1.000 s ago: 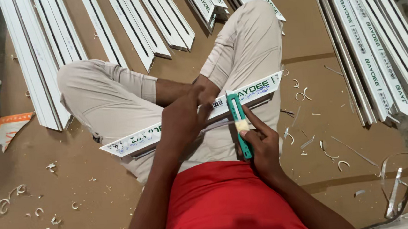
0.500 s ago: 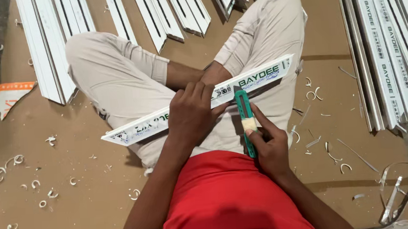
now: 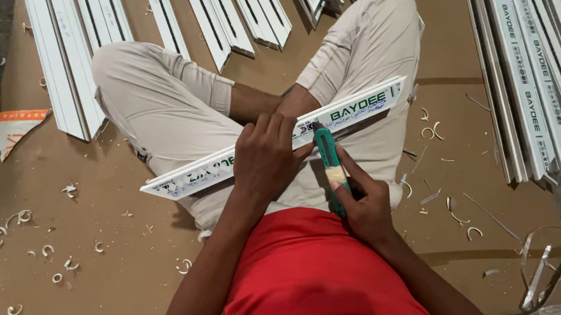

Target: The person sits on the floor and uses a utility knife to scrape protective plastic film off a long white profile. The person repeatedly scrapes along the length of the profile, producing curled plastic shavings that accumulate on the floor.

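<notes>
I sit cross-legged on a brown board floor. My left hand [image 3: 266, 160] grips the middle of a short white plastic profile strip [image 3: 356, 107] with mitred ends, which lies across my lap from lower left to upper right. A green utility knife [image 3: 330, 163] with a tape-wrapped handle is in my right hand [image 3: 364, 205], its tip touching the strip's near edge just right of my left fingers.
Several long white profile strips [image 3: 67, 74] lie on the floor to the left and ahead, and another stack [image 3: 540, 70] to the right. Curled white shavings [image 3: 15, 221] are scattered around. An orange-and-white wrapper scrap [image 3: 8, 129] lies at the left.
The view has shifted slightly. My right hand has drawn the knife a little toward me and lower along the strip's edge. My left hand keeps its hold on the strip.
</notes>
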